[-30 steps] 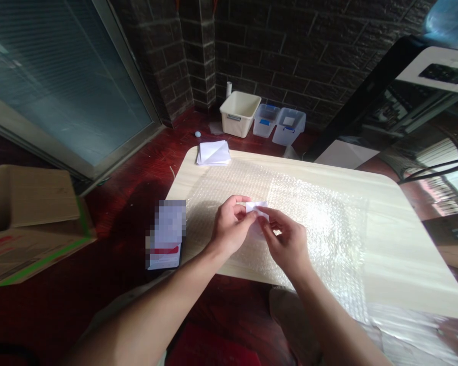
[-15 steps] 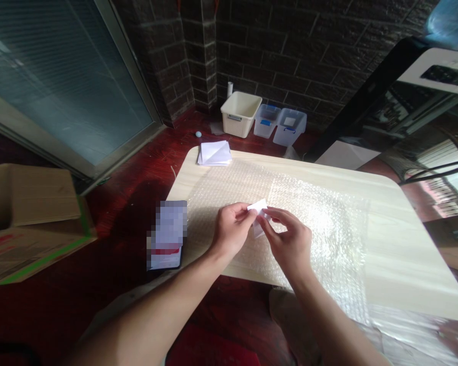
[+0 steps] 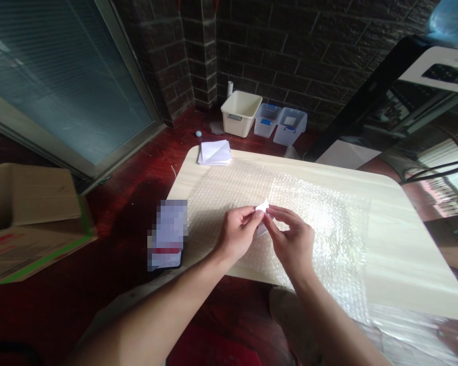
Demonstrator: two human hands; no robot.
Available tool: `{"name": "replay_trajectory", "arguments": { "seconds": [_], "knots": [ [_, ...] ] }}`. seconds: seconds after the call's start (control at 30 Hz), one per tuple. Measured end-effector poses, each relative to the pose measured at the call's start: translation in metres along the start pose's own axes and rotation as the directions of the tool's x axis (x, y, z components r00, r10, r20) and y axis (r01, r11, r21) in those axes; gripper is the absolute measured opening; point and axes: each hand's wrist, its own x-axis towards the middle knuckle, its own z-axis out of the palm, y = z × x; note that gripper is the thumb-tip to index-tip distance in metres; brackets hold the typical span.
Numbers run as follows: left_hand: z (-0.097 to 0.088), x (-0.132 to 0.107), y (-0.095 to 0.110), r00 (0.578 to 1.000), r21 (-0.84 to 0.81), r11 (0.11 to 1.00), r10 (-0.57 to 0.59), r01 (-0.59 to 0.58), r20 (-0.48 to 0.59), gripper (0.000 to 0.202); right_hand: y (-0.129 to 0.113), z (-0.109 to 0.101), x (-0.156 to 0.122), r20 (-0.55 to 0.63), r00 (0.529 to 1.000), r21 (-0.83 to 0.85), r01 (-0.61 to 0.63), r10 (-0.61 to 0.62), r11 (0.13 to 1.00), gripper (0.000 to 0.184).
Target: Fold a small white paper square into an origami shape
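A small folded piece of white paper (image 3: pixel 262 208) is pinched between both my hands, just above the bubble wrap (image 3: pixel 320 223) that covers the pale wooden table (image 3: pixel 397 254). My left hand (image 3: pixel 238 235) grips the paper's left side with thumb and fingers closed. My right hand (image 3: pixel 292 239) pinches it from the right, fingers curled over it. Most of the paper is hidden by my fingers. A stack of white paper sheets (image 3: pixel 214 152) lies at the table's far left corner.
A phone (image 3: pixel 168 234) rests at the table's near left edge. On the dark red floor stand a cream basket (image 3: pixel 240 113) and two clear plastic bins (image 3: pixel 282 123) by the brick wall. A cardboard box (image 3: pixel 26 218) sits at left, a glass door behind it.
Both hands have shifted slightly right and closed in on the paper, which now shows less between the fingers than a second ago.
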Motion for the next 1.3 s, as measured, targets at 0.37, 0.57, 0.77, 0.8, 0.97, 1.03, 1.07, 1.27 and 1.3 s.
{"name": "replay_trajectory", "arguments": {
  "seconds": [0.37,0.57,0.77,0.8,0.97,1.03,1.07,1.27,1.3],
  "knots": [
    [0.002,-0.001,0.002,0.999,-0.099,0.995,-0.025,0.028,0.034,0.026,0.006,0.000,0.001,0.018,1.000,0.106,-0.024,0.023,0.994,0.031],
    [0.010,-0.005,0.016,0.999,-0.151,0.988,-0.009,0.016,0.049,0.021,0.013,0.004,0.001,-0.012,0.994,0.269,-0.100,0.107,0.958,0.031],
    [0.010,-0.003,0.018,0.995,-0.259,0.961,-0.093,0.098,0.030,0.022,0.008,0.001,0.001,-0.038,0.999,0.122,-0.002,0.006,0.993,0.020],
    [0.008,-0.002,0.017,0.991,-0.272,0.954,-0.129,0.128,0.014,0.025,0.007,0.001,0.001,-0.027,0.998,0.057,0.064,-0.063,0.996,0.016],
    [-0.001,0.003,0.009,0.967,-0.245,0.939,-0.254,0.240,-0.030,0.028,0.003,0.000,0.000,0.088,0.959,-0.076,0.276,-0.270,0.958,0.016],
    [-0.003,0.004,0.007,0.962,-0.222,0.944,-0.264,0.243,-0.072,0.026,0.004,0.001,0.000,0.095,0.954,-0.106,0.293,-0.284,0.950,0.016],
    [-0.003,0.005,0.006,0.960,-0.217,0.947,-0.264,0.239,-0.095,0.024,0.004,0.002,0.000,0.088,0.954,-0.118,0.296,-0.287,0.948,0.017],
    [0.003,0.003,0.004,0.959,-0.207,0.960,-0.226,0.189,-0.170,0.019,0.005,0.004,-0.003,0.073,0.947,-0.161,0.322,-0.314,0.933,0.017],
    [0.003,0.003,0.004,0.959,-0.197,0.963,-0.218,0.183,-0.179,0.018,0.005,0.005,-0.003,0.079,0.943,-0.171,0.333,-0.324,0.927,0.017]
  ]
}}
